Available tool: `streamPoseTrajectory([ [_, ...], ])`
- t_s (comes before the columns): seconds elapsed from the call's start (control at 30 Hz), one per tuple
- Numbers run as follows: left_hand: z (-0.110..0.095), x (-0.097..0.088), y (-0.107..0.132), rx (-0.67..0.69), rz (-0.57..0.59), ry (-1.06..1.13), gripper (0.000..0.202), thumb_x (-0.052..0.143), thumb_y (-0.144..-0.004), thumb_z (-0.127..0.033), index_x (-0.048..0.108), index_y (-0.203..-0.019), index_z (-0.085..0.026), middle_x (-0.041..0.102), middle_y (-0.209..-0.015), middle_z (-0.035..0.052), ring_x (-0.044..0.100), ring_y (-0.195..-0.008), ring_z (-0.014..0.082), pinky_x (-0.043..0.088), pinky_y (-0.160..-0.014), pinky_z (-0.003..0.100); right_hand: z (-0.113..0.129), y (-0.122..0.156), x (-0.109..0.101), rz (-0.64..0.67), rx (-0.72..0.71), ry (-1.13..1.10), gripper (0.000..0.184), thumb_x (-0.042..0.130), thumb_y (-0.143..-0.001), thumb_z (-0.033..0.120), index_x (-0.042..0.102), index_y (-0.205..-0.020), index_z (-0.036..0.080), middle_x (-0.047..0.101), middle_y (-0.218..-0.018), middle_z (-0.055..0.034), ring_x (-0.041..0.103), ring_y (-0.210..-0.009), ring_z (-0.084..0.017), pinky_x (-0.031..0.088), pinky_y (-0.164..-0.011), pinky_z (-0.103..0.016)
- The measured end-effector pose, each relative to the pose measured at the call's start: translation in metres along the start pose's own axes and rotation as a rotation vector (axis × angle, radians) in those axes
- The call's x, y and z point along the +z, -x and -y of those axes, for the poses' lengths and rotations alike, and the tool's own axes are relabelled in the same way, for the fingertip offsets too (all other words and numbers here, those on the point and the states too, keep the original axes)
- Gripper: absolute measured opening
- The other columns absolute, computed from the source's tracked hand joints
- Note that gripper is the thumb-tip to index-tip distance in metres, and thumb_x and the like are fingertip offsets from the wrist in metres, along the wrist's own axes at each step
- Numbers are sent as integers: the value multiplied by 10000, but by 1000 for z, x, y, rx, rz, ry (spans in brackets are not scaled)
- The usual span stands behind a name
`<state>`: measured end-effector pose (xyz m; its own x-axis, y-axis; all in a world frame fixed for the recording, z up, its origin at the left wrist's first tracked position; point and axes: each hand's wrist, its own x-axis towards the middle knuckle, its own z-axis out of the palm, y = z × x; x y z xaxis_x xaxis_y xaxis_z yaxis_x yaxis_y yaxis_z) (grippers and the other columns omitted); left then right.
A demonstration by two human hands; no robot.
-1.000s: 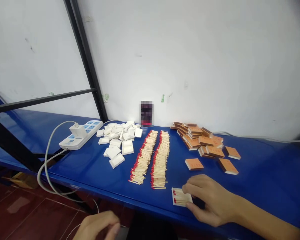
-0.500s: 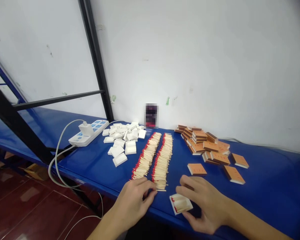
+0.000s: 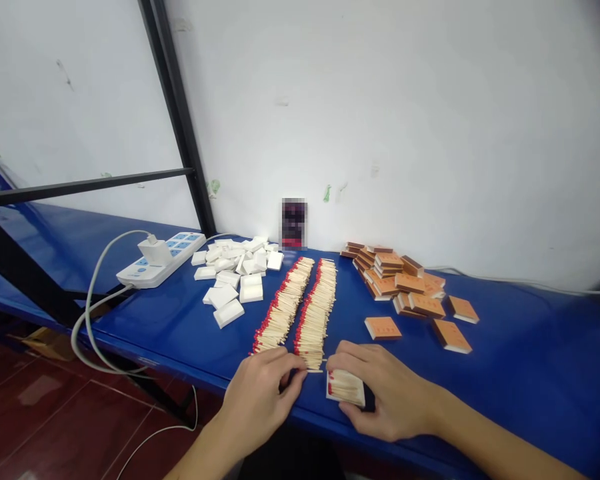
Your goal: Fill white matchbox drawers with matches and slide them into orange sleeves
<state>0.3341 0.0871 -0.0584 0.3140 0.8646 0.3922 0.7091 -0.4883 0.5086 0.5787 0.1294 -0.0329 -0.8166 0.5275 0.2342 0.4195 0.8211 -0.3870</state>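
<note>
Gripping a tray (image 3: 346,389) of red-tipped sticks, the right hand (image 3: 387,397) closes round it at the near edge of the counter (image 3: 530,347). The thumb lies along the tray's near side and the fingers curl over its far side. The tray sits at that hand's left, flat or nearly flat on the blue top.

Just left of the tray, the left hand (image 3: 260,400) rests with its fingers bent down on the near ends of the matches (image 3: 300,310). Whether it pinches any of them cannot be told. The two hands are close, with only a small gap between fingertips and tray.

The matches lie in two long rows running from the hands toward the far wall, red heads to the left. Right of the rows, a lone sleeve (image 3: 383,328) lies near the right hand's fingers. Farther right and back is a heap of orange sleeves (image 3: 400,280), with a few loose ones at its near right.

Left of the rows sits a pile of white boxes (image 3: 235,273). Beyond it, a power strip (image 3: 160,259) with a plugged charger trails a grey cable (image 3: 87,313) over the counter's near edge.
</note>
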Motion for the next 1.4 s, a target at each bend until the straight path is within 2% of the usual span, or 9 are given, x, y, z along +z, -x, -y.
streamPoseTrajectory([
  [0.2,4,3,5,33,-5,18,229,515,-1005,-224,743,-1025,-224,680,-801,35,661,-715,174,509,-693,263,1,-2,-1,58,-68,127,356,575,-788,228,574,-1142,192,607,-939,-49,585,-787,-193,409,-669,-299],
  [0.33,6,1,4,83,1,-20,251,489,-1016,-216,738,-1028,-232,671,-792,38,669,-713,182,519,-681,266,1,-13,-4,124,-49,160,395,574,-758,274,562,-1146,203,605,-932,-30,576,-721,-178,369,-604,-291],
  [0.5,7,0,1,162,2,-73,284,458,-1011,-189,737,-1021,-241,668,-774,34,679,-677,179,518,-630,258,-2,-25,2,100,-92,179,365,584,-730,348,566,-1067,209,616,-867,-5,587,-674,-174,305,-531,-286],
  [0.57,7,-1,0,168,-6,-65,275,466,-1009,-192,736,-1012,-242,672,-774,31,681,-673,174,513,-618,252,-2,-25,3,93,-95,176,346,581,-738,357,568,-1050,208,624,-871,-8,602,-686,-177,317,-537,-284],
  [0.73,5,-2,0,137,-18,-31,227,512,-993,-198,734,-995,-244,659,-734,11,648,-635,159,473,-578,246,2,-21,-1,115,-47,146,416,584,-754,354,572,-1141,200,654,-871,-18,613,-677,-182,341,-568,-279],
  [1.0,6,1,4,57,-19,-6,165,566,-972,-204,720,-1023,-226,597,-673,-18,584,-596,145,441,-600,252,4,-13,-5,116,0,81,396,582,-759,323,590,-1133,193,640,-895,-33,586,-699,-177,342,-604,-279],
  [1.27,3,-4,3,55,19,2,185,541,-991,-218,723,-965,-210,593,-676,-11,560,-591,130,424,-605,241,6,-9,-6,100,-45,26,365,571,-795,307,608,-1134,178,646,-876,-38,600,-745,-192,343,-620,-292],
  [1.4,3,-3,2,102,-3,-43,193,531,-1002,-228,716,-952,-209,587,-664,-8,567,-618,145,436,-625,253,5,-9,-5,99,-32,26,360,578,-797,309,628,-1129,178,651,-889,-37,601,-735,-186,335,-607,-294],
])
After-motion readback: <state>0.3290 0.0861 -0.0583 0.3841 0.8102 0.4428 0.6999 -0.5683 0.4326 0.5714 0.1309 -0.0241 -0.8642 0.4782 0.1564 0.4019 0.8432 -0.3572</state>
